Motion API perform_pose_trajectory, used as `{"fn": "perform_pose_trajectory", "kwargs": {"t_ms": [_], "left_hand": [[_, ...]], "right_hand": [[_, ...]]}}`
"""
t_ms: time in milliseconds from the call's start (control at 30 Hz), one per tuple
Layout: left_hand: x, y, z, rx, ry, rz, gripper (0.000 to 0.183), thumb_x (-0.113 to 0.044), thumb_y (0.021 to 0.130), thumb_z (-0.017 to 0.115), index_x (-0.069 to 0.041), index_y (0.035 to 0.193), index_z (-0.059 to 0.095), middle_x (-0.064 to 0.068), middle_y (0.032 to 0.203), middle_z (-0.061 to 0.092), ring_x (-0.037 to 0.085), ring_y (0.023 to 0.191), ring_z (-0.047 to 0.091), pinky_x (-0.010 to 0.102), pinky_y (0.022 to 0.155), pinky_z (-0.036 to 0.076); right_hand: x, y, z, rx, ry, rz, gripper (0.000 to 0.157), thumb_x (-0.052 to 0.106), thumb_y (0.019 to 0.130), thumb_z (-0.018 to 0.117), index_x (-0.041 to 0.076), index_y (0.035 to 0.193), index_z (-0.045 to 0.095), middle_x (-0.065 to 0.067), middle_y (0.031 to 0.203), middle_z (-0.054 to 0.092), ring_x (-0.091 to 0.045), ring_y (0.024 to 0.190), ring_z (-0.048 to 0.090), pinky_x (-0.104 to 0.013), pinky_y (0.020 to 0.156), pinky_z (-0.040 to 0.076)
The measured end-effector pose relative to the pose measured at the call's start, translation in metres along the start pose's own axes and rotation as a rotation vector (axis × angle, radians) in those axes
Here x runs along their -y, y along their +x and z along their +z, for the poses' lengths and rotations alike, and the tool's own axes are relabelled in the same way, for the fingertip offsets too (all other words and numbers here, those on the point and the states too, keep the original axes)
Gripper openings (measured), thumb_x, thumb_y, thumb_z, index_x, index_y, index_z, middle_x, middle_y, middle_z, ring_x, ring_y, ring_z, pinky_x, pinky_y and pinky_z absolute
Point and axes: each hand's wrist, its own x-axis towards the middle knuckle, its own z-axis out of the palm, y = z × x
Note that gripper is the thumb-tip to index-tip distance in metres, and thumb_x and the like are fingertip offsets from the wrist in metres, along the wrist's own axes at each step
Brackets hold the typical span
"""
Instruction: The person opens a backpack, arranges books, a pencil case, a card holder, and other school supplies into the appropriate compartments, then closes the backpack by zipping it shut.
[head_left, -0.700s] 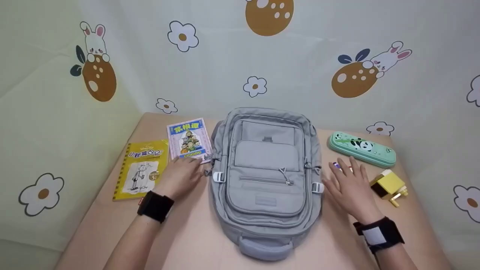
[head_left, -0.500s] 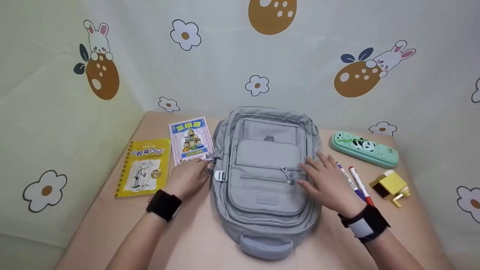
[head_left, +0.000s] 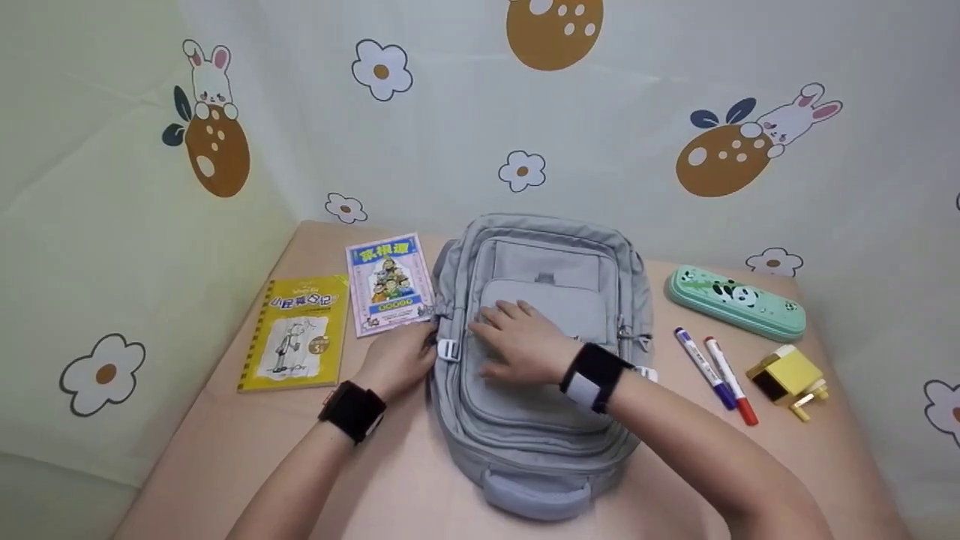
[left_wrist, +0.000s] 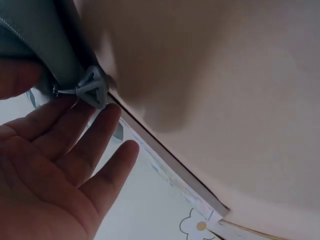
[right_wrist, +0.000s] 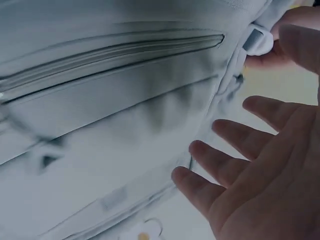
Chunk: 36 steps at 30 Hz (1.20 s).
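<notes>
A grey backpack [head_left: 577,300] lies front up on the table, its padded top handle [head_left: 536,495] at the near end. At its left side is my left hand [head_left: 401,361]. In the left wrist view that hand's fingers are extended around a triangular zipper pull [left_wrist: 93,89], the thumb beside the bag's fabric; they do not visibly pinch it. Over the bag's front reaches my right hand [head_left: 525,345], fingers spread and holding nothing. The right wrist view has its fingertips [right_wrist: 187,180] just off the fabric, near a zipped pocket [right_wrist: 120,57].
Left of the bag lie a yellow notebook-style book [head_left: 296,330] and a pink-bordered book [head_left: 390,285]. To the right are a green panda pencil case [head_left: 735,300], a purple-blue marker [head_left: 705,367], a red marker [head_left: 732,381] and a yellow crank pencil sharpener [head_left: 784,375].
My right hand has moved left from over the markers onto the backpack's front, uncovering both markers. My left hand has shifted slightly right, against the bag's side.
</notes>
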Motion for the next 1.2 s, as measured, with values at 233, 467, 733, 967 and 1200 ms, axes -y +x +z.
{"fn": "perform_pose_trajectory", "kwargs": {"t_ms": [233, 467, 733, 967, 1200], "left_hand": [[0.001, -0.001, 0.0, -0.037, -0.011, -0.019, 0.017, -0.014, 0.097, 0.063, -0.011, 0.114, 0.066, 0.015, 0.106, 0.071, 0.036, 0.099, 0.068, 0.051, 0.086, 0.053], [0.003, -0.001, 0.0, -0.069, -0.016, -0.031, 0.014, -0.011, 0.096, 0.066, -0.009, 0.109, 0.071, 0.012, 0.106, 0.072, 0.033, 0.1, 0.069, 0.048, 0.088, 0.053], [0.003, 0.0, -0.004, -0.089, -0.044, -0.041, 0.008, -0.012, 0.094, 0.07, -0.009, 0.1, 0.074, 0.007, 0.098, 0.073, 0.028, 0.094, 0.068, 0.043, 0.085, 0.053], [0.005, -0.004, -0.006, -0.113, 0.023, -0.008, 0.004, -0.015, 0.095, 0.073, -0.012, 0.096, 0.075, 0.004, 0.094, 0.072, 0.026, 0.088, 0.067, 0.042, 0.079, 0.054], [0.003, -0.01, -0.007, -0.114, 0.031, 0.02, 0.008, -0.019, 0.098, 0.07, -0.015, 0.1, 0.076, 0.007, 0.102, 0.074, 0.028, 0.094, 0.069, 0.044, 0.082, 0.054]], "right_hand": [[0.012, 0.046, 0.007, 0.075, -0.042, -0.007, 0.068, 0.05, 0.099, 0.058, 0.021, 0.158, 0.039, -0.012, 0.165, 0.03, -0.039, 0.15, 0.025, -0.058, 0.12, 0.019], [0.006, 0.054, 0.015, 0.11, -0.064, 0.026, 0.068, 0.041, 0.098, 0.059, 0.031, 0.161, 0.034, -0.01, 0.167, 0.024, -0.037, 0.152, 0.02, -0.063, 0.119, 0.017], [0.004, 0.05, 0.019, 0.102, -0.054, 0.026, 0.065, 0.039, 0.1, 0.053, 0.033, 0.161, 0.032, -0.011, 0.168, 0.021, -0.038, 0.153, 0.017, -0.061, 0.12, 0.012], [0.0, 0.053, 0.025, 0.11, -0.083, 0.007, 0.065, 0.043, 0.101, 0.05, 0.031, 0.162, 0.03, -0.013, 0.168, 0.02, -0.038, 0.153, 0.016, -0.051, 0.123, 0.011], [-0.001, 0.053, 0.028, 0.098, -0.091, -0.008, 0.066, 0.045, 0.101, 0.05, 0.03, 0.162, 0.031, -0.014, 0.168, 0.021, -0.038, 0.153, 0.018, -0.05, 0.123, 0.013]]}}
